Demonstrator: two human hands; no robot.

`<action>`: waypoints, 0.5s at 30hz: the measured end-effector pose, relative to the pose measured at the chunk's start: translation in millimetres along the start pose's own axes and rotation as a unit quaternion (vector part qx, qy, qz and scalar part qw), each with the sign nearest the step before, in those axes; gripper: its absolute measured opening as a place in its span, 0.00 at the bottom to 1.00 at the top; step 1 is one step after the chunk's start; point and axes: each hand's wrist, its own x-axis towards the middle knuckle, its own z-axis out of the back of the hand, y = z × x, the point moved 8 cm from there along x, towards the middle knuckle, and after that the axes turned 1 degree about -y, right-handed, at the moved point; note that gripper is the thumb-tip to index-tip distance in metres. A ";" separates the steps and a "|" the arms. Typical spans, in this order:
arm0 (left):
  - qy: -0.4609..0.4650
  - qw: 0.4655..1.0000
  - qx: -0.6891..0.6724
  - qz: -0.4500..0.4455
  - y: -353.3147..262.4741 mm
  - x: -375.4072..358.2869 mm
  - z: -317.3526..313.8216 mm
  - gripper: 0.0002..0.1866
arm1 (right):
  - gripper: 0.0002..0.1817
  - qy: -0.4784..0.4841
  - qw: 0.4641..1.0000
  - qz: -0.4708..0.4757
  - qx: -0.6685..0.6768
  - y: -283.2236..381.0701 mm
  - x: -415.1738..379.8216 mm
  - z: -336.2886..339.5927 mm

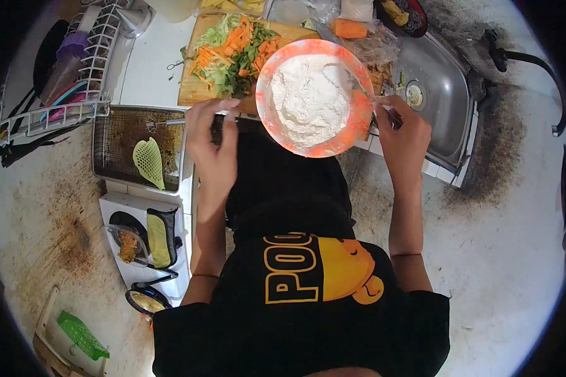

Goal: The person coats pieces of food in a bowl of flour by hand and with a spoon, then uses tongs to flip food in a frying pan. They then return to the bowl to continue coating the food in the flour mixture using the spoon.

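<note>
Black shirt [233, 327] below, orange-and-white bowl [356, 122] ahead — its white powder [311, 100] looks dry, unmixed. The right hand [405, 129]'s fingers pinch what seems a spoon handle [367, 96]; the left hand [212, 141]'s are loosely spread. Vegetables [236, 53] lie cut on a board [188, 88]; a carrot chunk [349, 28] isn't shredded.

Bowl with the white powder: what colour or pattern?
The bowl is mottled orange-red and whitish, clearest in the head view.

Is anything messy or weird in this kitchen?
Yes: dark, speckled stains beside the sink look like grime. The tray under the green turner looks brown and grubby too. The white powder sits neatly inside its bowl.
</note>
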 end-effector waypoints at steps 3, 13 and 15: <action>0.060 0.992 0.067 -0.093 -34.3 0.0 -21.7 0.13 | 0.09 -0.018 1.000 0.003 -0.008 -5.0 0.0 1.3; 0.152 0.942 0.238 -0.179 -68.5 14.9 -114.1 0.08 | 0.08 -0.019 0.999 -0.023 0.022 -15.5 -6.9 2.6; 0.161 0.927 0.284 -0.183 -64.8 14.0 -120.9 0.08 | 0.07 -0.013 0.999 -0.035 0.029 -20.3 -8.8 1.5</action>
